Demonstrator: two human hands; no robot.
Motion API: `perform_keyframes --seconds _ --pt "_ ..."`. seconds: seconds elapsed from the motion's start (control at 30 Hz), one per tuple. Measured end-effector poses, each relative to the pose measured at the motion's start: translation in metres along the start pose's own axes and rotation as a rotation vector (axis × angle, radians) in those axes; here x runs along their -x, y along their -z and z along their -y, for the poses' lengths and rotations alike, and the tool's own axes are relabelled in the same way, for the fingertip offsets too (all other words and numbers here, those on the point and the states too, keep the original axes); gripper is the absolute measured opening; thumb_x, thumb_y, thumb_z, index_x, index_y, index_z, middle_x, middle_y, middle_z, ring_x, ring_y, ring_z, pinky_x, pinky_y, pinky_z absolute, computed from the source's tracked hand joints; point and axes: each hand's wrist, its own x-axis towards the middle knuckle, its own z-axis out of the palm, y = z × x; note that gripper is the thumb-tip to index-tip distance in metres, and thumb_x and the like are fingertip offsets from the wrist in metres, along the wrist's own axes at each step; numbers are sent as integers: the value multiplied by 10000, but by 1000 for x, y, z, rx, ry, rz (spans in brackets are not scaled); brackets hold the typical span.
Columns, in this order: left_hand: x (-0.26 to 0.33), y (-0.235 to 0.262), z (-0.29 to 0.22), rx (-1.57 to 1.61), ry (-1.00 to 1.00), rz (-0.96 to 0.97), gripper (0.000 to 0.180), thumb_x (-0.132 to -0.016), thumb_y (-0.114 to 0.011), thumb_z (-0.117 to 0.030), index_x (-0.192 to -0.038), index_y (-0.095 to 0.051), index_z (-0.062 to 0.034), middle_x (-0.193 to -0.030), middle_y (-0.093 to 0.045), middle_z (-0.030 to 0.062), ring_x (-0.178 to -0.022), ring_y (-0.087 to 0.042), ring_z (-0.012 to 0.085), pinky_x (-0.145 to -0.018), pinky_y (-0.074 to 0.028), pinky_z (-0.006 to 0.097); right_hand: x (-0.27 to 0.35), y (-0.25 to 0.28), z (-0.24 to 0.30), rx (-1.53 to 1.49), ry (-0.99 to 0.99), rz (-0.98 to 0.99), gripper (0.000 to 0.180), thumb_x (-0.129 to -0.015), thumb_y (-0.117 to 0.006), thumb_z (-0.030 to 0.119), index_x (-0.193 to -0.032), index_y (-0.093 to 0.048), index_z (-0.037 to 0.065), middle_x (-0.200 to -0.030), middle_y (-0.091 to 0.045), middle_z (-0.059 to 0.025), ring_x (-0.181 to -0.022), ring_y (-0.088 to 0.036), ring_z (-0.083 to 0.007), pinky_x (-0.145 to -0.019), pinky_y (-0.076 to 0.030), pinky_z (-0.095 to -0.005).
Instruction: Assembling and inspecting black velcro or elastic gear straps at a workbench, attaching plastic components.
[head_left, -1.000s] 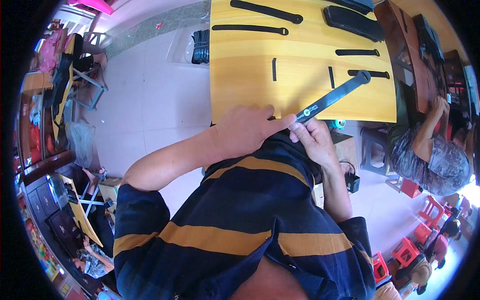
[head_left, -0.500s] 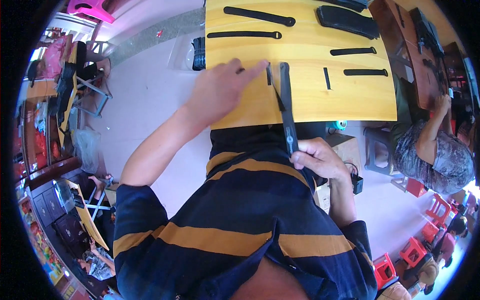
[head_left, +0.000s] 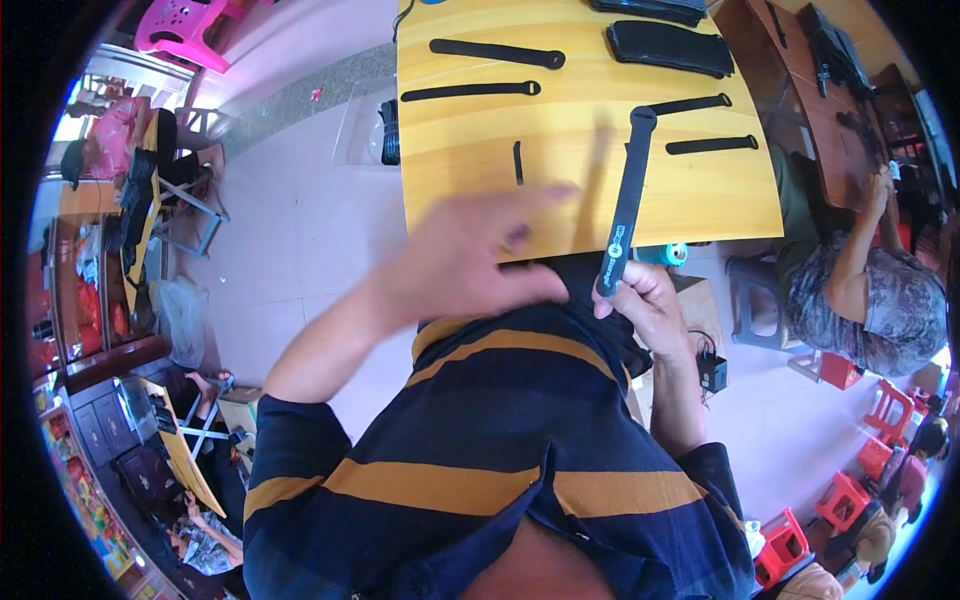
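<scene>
My right hand (head_left: 645,308) grips the lower end of a black strap (head_left: 630,185) between thumb and fingers. The strap stands up over the near right part of the yellow table (head_left: 480,130), its rounded slotted end pointing away from me. My left hand (head_left: 475,255), blurred, hovers over the table's near edge with thumb and index finger spread apart. A small dark spot shows among its fingers; I cannot make out what it is. Beyond that hand lies a short black strip (head_left: 518,162). Black straps with an end loop lie farther off, one (head_left: 470,91) at left and another (head_left: 712,145) at right.
A stack of black straps (head_left: 670,48) lies at the table's far right. Left of the table stands a clear container (head_left: 365,125) with black items. A person (head_left: 860,290) sits at a brown table to the right. A green can (head_left: 676,254) is by the near edge.
My right hand has shifted slightly right, and its strap now leans right instead of left. My left hand has come back toward me from the short strip, thumb spread.
</scene>
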Motion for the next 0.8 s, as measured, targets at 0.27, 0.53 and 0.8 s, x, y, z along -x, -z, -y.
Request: perform_keyframes --seconds 0.27,0.53,0.8 --pt "-8 -55 -4 -180 -264 8 507 -860 -801 -385 -1267 -657 -120 -939 -668 61 -798 -696 266 -651 -559 375 -1 -6 3 45 64 96 248 -1036 -594 210 -977 -707 -3 -815 -699 -23 -755 -648 -98 -686 -515 -277" --pt "-6 -37 -5 116 -69 -95 112 -866 -783 -165 -894 -721 -75 -849 -706 96 -782 -701 293 -671 -546 367 -10 -12 24 156 70 227 204 -969 -603 141 -924 -730 -13 -781 -705 -63 -726 -681 -168 -682 -513 -308" --pt "13 87 36 557 309 -792 113 -941 -765 -193 -941 -694 -105 -683 -589 -44 -520 -476 25 -455 -359 195 -20 5 24 300 243 541 319 -976 -630 240 -759 -554 19 -647 -554 -138 -623 -600 -360 -579 -433 -445"
